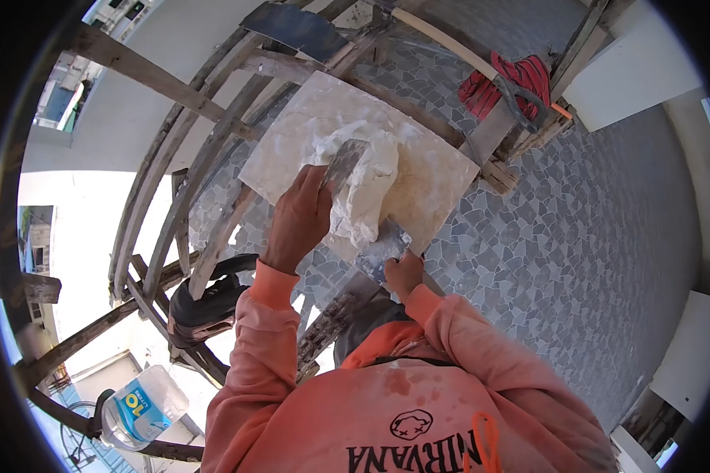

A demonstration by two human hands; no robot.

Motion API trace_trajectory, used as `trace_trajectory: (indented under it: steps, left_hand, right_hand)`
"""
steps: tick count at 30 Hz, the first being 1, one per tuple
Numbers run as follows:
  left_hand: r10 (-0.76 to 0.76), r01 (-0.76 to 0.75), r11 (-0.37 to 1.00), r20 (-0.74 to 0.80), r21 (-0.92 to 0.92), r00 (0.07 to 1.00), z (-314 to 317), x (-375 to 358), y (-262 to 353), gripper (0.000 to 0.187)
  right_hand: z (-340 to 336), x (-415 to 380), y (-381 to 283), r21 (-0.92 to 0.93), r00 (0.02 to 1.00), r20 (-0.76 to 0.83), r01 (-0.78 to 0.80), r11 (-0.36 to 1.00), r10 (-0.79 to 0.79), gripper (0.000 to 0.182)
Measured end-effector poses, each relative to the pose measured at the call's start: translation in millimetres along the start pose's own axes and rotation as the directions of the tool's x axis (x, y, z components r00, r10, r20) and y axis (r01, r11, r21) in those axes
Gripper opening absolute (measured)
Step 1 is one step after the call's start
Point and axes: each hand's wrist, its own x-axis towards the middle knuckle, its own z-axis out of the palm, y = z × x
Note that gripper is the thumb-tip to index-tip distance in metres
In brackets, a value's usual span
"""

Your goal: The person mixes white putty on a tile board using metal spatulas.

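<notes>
My left hand [298, 214] is closed around a putty knife [344, 164], whose flat blade lies against the upper left of a mound of white putty [372, 185]. Lower down, my right hand [405, 273] grips a second, wider putty knife [384, 246]. Its blade, smeared with white, is at the bottom edge of the mound, near the front corner of the board. The putty sits on a square, pale board [442, 169] streaked with white residue. Both handles are mostly hidden by my fingers.
Wooden beams [162, 173] form a frame on the left, where a black bag [205, 307] and a clear plastic bottle [143, 408] hang. Behind the board are a long-handled tool [450, 43], a red striped cloth [521, 83] and a dark sheet [296, 30]. Stone-patterned floor [528, 236] lies below.
</notes>
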Motion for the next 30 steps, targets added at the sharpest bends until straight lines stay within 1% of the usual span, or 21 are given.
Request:
trace_trajectory:
  steps: [2,3,4,5,7,10,13,16,18,19,21,22,25,28,30]
  left_hand:
    - [0.024,-0.023,0.999,0.026,-0.025,0.999,-1.9,-8.4,-7.5,0.018]
    - [0.034,-0.033,0.999,0.036,-0.038,0.999,-4.4,-12.8,-13.1,0.018]
    - [0.028,-0.025,0.997,0.032,-0.075,0.999,-7.8,-16.1,-19.6,0.017]
    - [0.020,-0.016,0.993,0.029,-0.114,0.999,-11.3,-20.0,-25.8,0.017]
    - [0.014,-0.009,0.988,0.034,-0.152,0.999,-18.8,-25.0,-38.7,0.016]
    - [0.018,-0.009,0.988,0.055,-0.154,0.998,-30.5,-31.4,-53.4,0.016]
    - [0.039,-0.027,0.985,0.070,-0.172,0.997,-37.6,-31.8,-59.6,0.016]
    - [0.055,-0.037,0.982,0.091,-0.187,0.994,-46.4,-32.0,-64.3,0.018]
    - [0.071,-0.047,0.979,0.115,-0.198,0.991,-52.1,-30.0,-64.7,0.019]
    - [0.104,-0.079,0.979,0.124,-0.190,0.987,-53.3,-28.5,-65.2,0.020]
    - [0.166,-0.142,0.975,0.137,-0.170,0.977,-54.8,-24.7,-66.9,0.020]
    - [0.171,-0.146,0.976,0.157,-0.161,0.973,-55.7,-23.0,-66.1,0.020]
    - [0.206,-0.180,0.973,0.199,-0.141,0.958,-57.6,-13.3,-63.9,0.020]
    - [0.252,-0.225,0.964,0.221,-0.140,0.942,-55.4,-4.5,-69.5,0.021]
    - [0.282,-0.254,0.957,0.233,-0.143,0.931,-51.7,6.3,-72.0,0.021]
  right_hand:
    - [9.0,0.7,-24.2,0.173,0.966,0.118,-0.246,0.954,0.228,0.020]
    - [-9.2,-5.6,-59.6,0.307,0.912,0.235,-0.397,0.865,0.336,0.019]
    - [-17.4,-9.9,-79.6,0.413,0.837,0.361,-0.538,0.735,0.410,0.018]
    - [-12.0,-13.8,-78.9,0.552,0.831,0.411,-0.554,0.623,0.375,0.019]
    - [0.7,-21.9,-73.8,0.760,0.828,0.489,-0.558,0.333,0.273,0.022]
    - [18.7,-24.1,-79.6,0.854,0.875,0.430,-0.474,0.214,0.223,0.018]
    - [15.4,-22.2,-102.3,0.888,0.887,0.405,-0.439,0.135,0.222,0.017]
    - [7.2,-20.9,-122.8,0.882,0.895,0.388,-0.430,0.192,0.221,0.016]
    - [6.5,-16.3,-129.6,0.862,0.896,0.378,-0.433,0.265,0.234,0.015]
    - [5.7,-13.6,-133.0,0.849,0.896,0.373,-0.435,0.301,0.242,0.014]
    - [1.4,-5.9,-147.5,0.853,0.913,0.341,-0.401,0.335,0.225,0.017]
    - [-1.9,-3.0,-156.9,0.853,0.920,0.327,-0.386,0.350,0.216,0.018]
    - [-12.0,8.2,-179.6,0.867,0.932,0.332,-0.362,0.343,0.145,0.025]
    - [-16.0,22.7,-190.9,0.839,0.927,0.356,-0.374,0.395,0.120,0.033]
    - [-20.6,32.6,-199.3,0.807,0.913,0.390,-0.402,0.433,0.122,0.034]
